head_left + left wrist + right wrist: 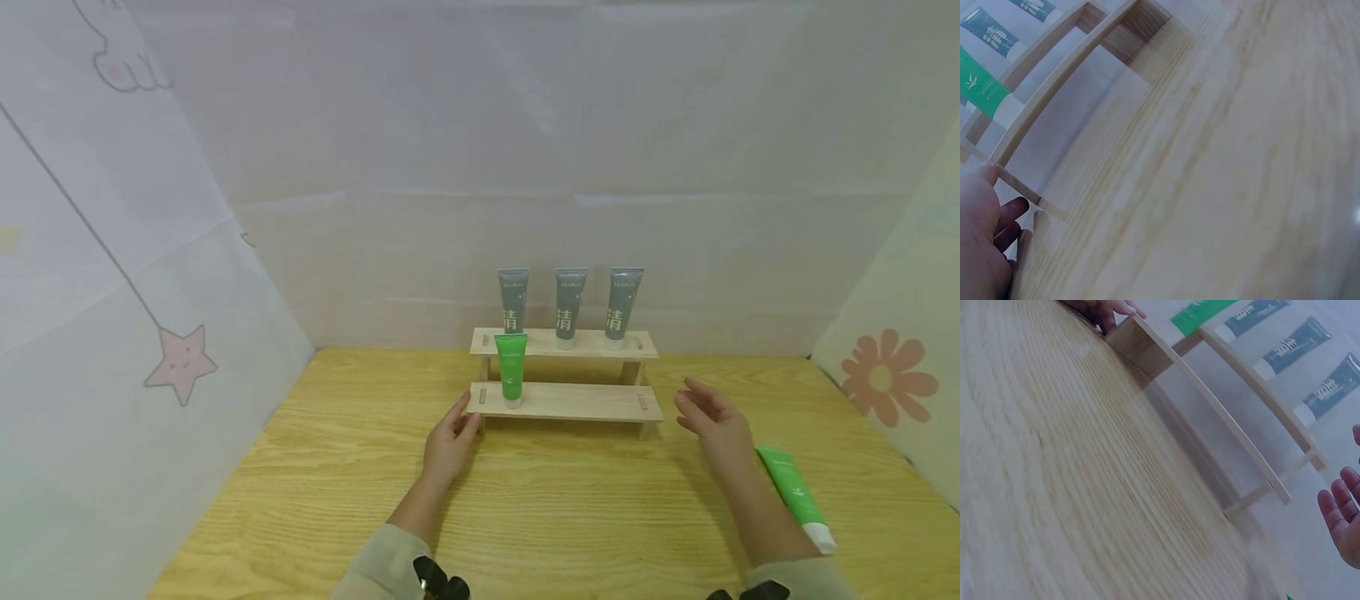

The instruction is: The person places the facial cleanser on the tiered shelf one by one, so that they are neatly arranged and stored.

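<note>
A two-tier wooden stand (585, 402) is on the table. At the left end of its lower board, my left hand (447, 448) holds the corner, the thumb at the front edge and the fingers by the side. A green squeeze tube (512, 365) stands cap down on that board, near the left hand. Three grey-blue tubes (568, 304) stand cap down in a row on the upper board. Off the stand's right end, my right hand (718, 429) is in the air with loosely bent fingers and holds nothing; the right wrist view shows its fingertips (1329, 506) apart from the boards.
Another green tube (797, 493) lies on the wood-grain table (315, 500), beside my right forearm and partly behind it. A pale sheet (450, 125) hangs behind the stand. Printed sheets stand at both sides, with a star (182, 362) on the left and a flower (888, 379) on the right.
</note>
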Motion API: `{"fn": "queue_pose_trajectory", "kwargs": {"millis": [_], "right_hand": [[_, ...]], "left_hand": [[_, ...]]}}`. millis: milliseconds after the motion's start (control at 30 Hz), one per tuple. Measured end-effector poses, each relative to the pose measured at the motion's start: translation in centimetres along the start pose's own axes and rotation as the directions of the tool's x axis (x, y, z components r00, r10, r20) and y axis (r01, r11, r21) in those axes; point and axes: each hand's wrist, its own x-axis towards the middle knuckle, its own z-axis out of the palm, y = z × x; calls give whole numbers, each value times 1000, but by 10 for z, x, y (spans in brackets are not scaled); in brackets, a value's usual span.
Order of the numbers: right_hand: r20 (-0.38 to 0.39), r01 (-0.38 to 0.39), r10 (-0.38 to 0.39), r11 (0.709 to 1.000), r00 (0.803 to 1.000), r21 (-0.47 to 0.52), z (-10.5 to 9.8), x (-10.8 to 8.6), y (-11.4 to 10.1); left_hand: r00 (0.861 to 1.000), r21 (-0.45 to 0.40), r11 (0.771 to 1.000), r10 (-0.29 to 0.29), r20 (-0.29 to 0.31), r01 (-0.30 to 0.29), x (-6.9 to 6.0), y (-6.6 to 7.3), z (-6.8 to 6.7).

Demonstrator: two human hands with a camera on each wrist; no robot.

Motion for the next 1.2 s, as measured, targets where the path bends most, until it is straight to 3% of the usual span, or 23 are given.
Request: {"fn": "queue_pose_trajectory", "kwargs": {"millis": [267, 633, 767, 1000, 1200], "right_hand": [[-8, -13, 13, 1000, 1000, 6, -29, -8, 9], [-10, -32, 33, 995, 999, 95, -68, -20, 24], [-37, -63, 65, 996, 997, 58, -80, -24, 27], [-92, -132, 118, 978, 989, -160, -101, -31, 34], [-127, -148, 152, 988, 980, 42, -116, -35, 41]], "left_hand": [[1000, -6, 1000, 4, 8, -4, 0, 0, 0], [1000, 0, 1000, 1, 3, -1, -2, 3, 0], [1000, 6, 1000, 3, 8, -3, -1, 2, 0], [1000, -5, 1000, -4, 9, 4, -1, 1, 0], [1000, -13, 1000, -6, 11, 6, -1, 2, 0]]}}
